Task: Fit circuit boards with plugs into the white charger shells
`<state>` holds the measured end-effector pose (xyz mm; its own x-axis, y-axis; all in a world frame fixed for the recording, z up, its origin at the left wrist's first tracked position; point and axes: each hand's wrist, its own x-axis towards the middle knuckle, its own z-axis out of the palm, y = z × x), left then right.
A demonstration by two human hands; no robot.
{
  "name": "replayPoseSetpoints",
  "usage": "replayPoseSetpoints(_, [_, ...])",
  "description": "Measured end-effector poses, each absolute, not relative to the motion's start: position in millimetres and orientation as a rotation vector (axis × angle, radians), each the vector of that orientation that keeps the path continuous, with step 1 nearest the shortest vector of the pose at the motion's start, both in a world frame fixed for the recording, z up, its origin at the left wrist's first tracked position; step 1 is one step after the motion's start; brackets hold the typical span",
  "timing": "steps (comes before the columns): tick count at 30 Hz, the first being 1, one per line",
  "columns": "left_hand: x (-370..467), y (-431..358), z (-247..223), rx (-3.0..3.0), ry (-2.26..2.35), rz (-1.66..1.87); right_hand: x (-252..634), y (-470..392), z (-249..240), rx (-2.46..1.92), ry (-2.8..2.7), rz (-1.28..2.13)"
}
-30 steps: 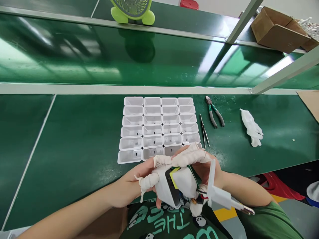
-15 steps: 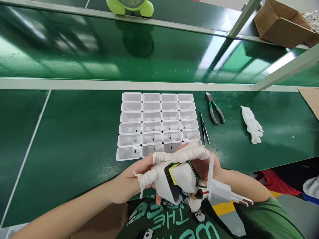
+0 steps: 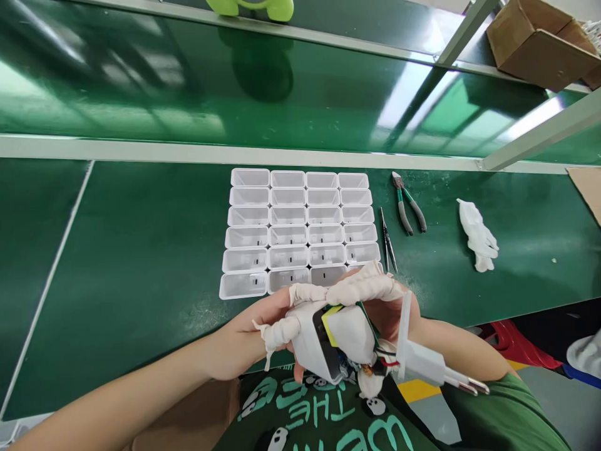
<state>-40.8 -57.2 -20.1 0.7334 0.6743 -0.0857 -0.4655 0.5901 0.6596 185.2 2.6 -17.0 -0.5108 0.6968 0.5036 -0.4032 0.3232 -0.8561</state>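
Observation:
An opened white power adapter is held between my hands, close to my body. My left hand [image 3: 256, 322], in white finger cots, is wrapped round the adapter's white casing [image 3: 305, 347]. My right hand [image 3: 392, 316] is closed round the far side of the adapter, its cot-covered fingers on the circuit board's edge. A white-wrapped block with yellow tape [image 3: 332, 326] sticks out of the casing. Red and black wires run from the board to the white plug piece [image 3: 425, 362], whose two metal pins point right. The right fingertips are partly hidden behind the adapter.
Rows of white plastic bins [image 3: 287, 235] stand on the green bench [image 3: 154, 250] beyond my hands. To their right lie tweezers [image 3: 387, 241], cutting pliers [image 3: 407, 203] and a crumpled white glove [image 3: 477, 235]. A shelf above carries a cardboard box [image 3: 539, 50].
The plug piece has shifted slightly right, a little farther from the casing. Both hands keep their hold, and the view has tilted slightly.

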Motion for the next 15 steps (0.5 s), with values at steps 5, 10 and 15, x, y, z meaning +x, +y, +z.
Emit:
replayPoseSetpoints(5, [-40.6,-55.3,-14.3,0.656,0.367,0.689,189.7,5.1,-6.7,-0.376,-1.680,1.374])
replayPoseSetpoints(10, [-41.0,-54.8,-11.4,0.645,0.356,0.698,193.9,6.1,0.4,-0.403,-1.781,1.309])
replayPoseSetpoints(15, [-41.7,-55.6,-11.7,0.638,0.344,0.696,201.0,-2.7,-18.5,-0.512,-1.716,1.425])
